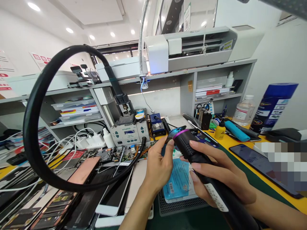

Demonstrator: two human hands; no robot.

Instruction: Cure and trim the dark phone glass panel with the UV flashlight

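Observation:
My right hand (218, 174) is wrapped round a black flashlight (190, 147) with a purple ring near its head. The flashlight points away and to the left, and blue light shows at its front. My left hand (159, 161) pinches a small dark piece (169, 136) between thumb and fingertips, close against the flashlight's head. What kind of piece it is I cannot make out. Below the hands, a blue and white packet (178, 182) lies on a dark perforated mat (177, 209).
A thick black hose (31, 105) loops at the left from a hot-air station (130, 134). Phones and parts, such as a pink phone back (83, 174), cover the left side. At right are a dark phone (259, 166), a yellow bottle (220, 131) and a blue spray can (273, 108).

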